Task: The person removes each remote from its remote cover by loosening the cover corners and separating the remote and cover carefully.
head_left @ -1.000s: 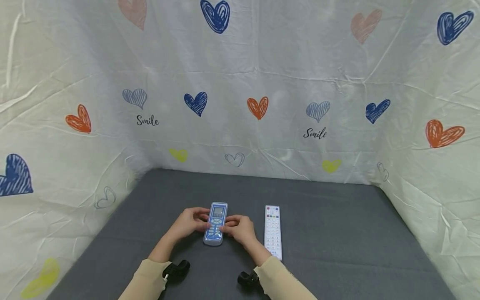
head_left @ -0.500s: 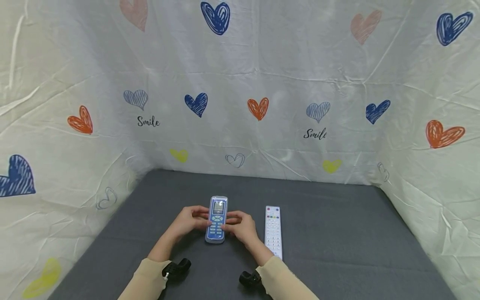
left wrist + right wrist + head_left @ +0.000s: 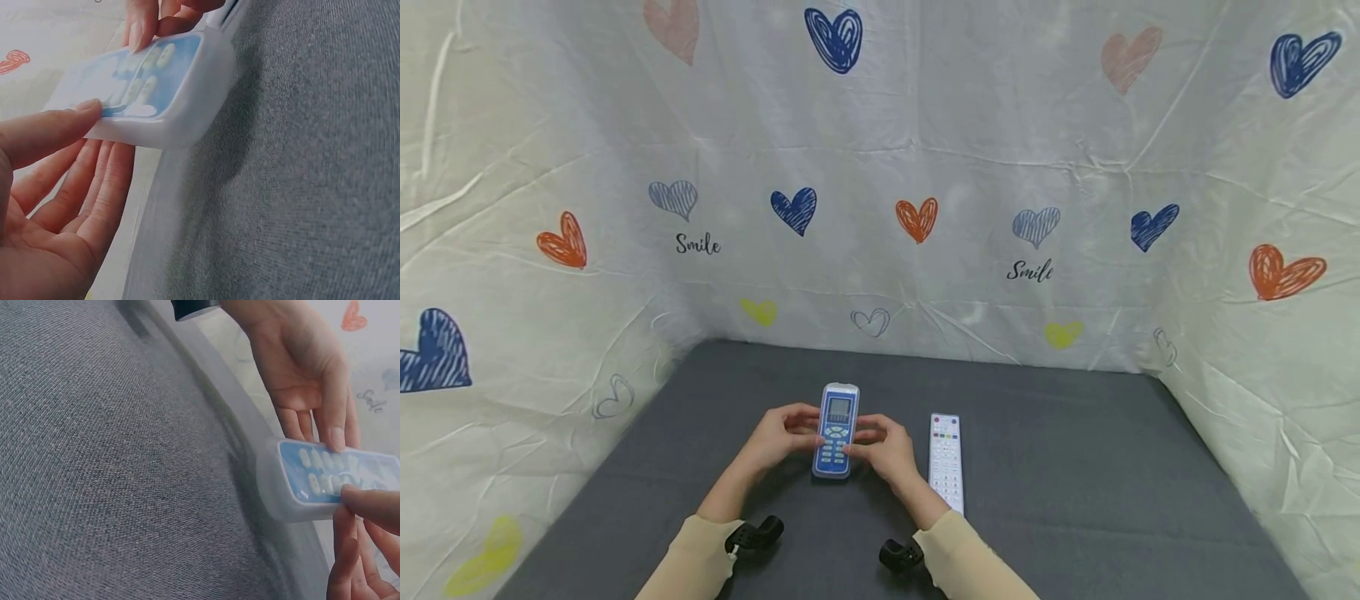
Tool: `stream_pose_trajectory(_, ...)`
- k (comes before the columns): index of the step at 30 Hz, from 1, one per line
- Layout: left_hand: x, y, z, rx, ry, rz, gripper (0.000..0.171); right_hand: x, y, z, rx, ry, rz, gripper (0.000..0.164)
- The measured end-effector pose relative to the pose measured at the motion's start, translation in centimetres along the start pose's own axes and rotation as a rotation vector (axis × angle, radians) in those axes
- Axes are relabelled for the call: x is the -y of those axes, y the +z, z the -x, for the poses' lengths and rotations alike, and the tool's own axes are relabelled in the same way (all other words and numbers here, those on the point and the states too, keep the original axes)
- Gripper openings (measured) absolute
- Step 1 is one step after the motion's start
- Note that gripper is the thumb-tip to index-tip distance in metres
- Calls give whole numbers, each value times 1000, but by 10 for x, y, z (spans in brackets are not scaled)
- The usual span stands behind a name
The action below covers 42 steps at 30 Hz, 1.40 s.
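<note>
Blue remote [image 3: 837, 432] is appearing higher than a second ago; my left hand [image 3: 781, 438] and right hand [image 3: 887, 451] are pinching opposite sides, seemingly for balance.

The left hand [image 3: 784, 437] and right hand [image 3: 884, 450] block both sides of the blue remote [image 3: 836, 431]; a hand could pass beyond its far end (the cloth wall [image 3: 970, 183] stands farther back) or right of the white remote [image 3: 946, 458].
</note>
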<state>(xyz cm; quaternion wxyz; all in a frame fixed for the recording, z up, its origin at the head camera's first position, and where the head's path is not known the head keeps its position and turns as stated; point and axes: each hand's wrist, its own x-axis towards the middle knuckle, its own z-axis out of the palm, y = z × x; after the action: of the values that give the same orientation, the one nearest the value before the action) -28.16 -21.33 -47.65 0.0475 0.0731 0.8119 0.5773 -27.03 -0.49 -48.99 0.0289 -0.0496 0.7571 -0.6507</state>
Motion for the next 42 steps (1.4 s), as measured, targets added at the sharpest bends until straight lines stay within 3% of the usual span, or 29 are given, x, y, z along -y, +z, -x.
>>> stream_pose_trajectory(7, -11, 1, 7, -38, 64, 5, 41, 3, 3, 0, -46, -50, 29, 39)
stream_pose_trajectory(15, -4, 3, 5, -100, 138, -11, 39, 8, 5, 1, -104, -107, 37, 33)
stream_pose_trajectory(21, -2, 3, 5, -135, 195, -18, 33, 7, 5, 3, -100, -122, 1, 30)
stream_pose_trajectory(31, -2, 5, 5, -137, 263, -21, 26, 5, 5, 3, -121, -124, 11, 27)
stream_pose_trajectory(39, -1, 6, 8, -143, 222, 16, 26, 5, 6, 3, -87, -44, -163, 24)
stream_pose_trajectory(42, 0, 6, 9, -122, 236, 37, 27, 7, 6, 4, -80, -21, -228, 25)
